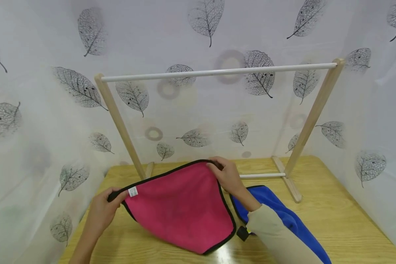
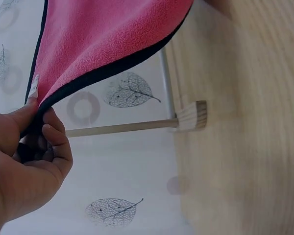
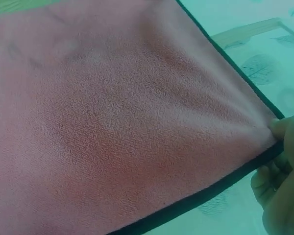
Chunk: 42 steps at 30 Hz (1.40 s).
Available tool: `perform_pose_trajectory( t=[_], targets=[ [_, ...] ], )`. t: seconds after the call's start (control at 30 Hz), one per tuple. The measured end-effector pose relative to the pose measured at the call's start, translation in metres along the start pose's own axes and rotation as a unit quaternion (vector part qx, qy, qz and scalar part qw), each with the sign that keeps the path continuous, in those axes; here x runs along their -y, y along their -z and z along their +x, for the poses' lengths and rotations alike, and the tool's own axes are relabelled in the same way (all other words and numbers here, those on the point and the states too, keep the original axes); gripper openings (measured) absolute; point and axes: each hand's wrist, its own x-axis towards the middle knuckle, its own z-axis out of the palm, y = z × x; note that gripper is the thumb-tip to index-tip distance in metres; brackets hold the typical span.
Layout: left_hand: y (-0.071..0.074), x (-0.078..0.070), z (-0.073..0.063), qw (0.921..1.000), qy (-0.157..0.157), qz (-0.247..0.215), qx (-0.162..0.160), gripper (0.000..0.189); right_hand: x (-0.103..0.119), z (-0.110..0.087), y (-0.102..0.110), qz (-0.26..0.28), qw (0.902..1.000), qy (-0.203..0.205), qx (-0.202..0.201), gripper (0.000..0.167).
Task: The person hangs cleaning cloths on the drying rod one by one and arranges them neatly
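Observation:
A pink towel (image 1: 181, 205) with black edging hangs stretched between both hands above the table. At its upper left corner, beside a small white label (image 1: 133, 191), the left hand (image 1: 103, 207) pinches the edge between thumb and fingers. The right hand (image 1: 227, 176) pinches the upper right corner. In the right wrist view the towel (image 3: 137, 122) spreads out wide from the thumb of that hand (image 3: 286, 166). The left wrist view shows the left hand (image 2: 34, 156) gripping the dark-edged corner, its fingers curled.
Behind the towel stands a rack with a white top bar (image 1: 217, 72) and wooden posts (image 1: 313, 113). A blue towel (image 1: 274, 205) with black edging lies on the wooden table (image 1: 343, 212) at right, partly under the right forearm. A small black object (image 1: 242, 233) lies beside it.

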Motion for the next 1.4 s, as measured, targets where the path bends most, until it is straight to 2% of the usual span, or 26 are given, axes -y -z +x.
perform_pose_trajectory(
  t=[0.13, 0.4, 0.63, 0.87, 1.07, 1.23, 1.4],
  targets=[
    [0.008, -0.009, 0.004, 0.9996, -0.025, 0.009, -0.013, 0.040, 0.010, 0.003, 0.012, 0.002, 0.9999, 0.012, 0.004, 0.013],
    [0.023, -0.029, 0.017, 0.9965, -0.078, 0.022, -0.023, 0.045, 0.028, 0.012, 0.034, -0.030, 0.9988, 0.033, 0.022, 0.008],
    [0.030, -0.044, 0.026, 0.9938, -0.104, 0.005, -0.041, 0.040, 0.038, 0.023, 0.047, -0.064, 0.9967, 0.041, 0.031, 0.006],
    [0.041, -0.059, 0.032, 0.9884, -0.143, 0.005, -0.050, 0.038, 0.053, 0.034, 0.059, -0.088, 0.9945, 0.048, 0.032, 0.006],
    [0.050, -0.071, 0.035, 0.9847, -0.164, 0.013, -0.055, 0.041, 0.063, 0.043, 0.066, -0.097, 0.9929, 0.059, 0.037, 0.008],
    [0.058, -0.081, 0.039, 0.9826, -0.172, 0.038, -0.059, 0.042, 0.069, 0.052, 0.072, -0.101, 0.9918, 0.071, 0.034, 0.009],
    [0.063, -0.091, 0.040, 0.9822, -0.175, 0.034, -0.058, 0.044, 0.077, 0.062, 0.077, -0.125, 0.9887, 0.080, 0.024, 0.008]
  ],
)
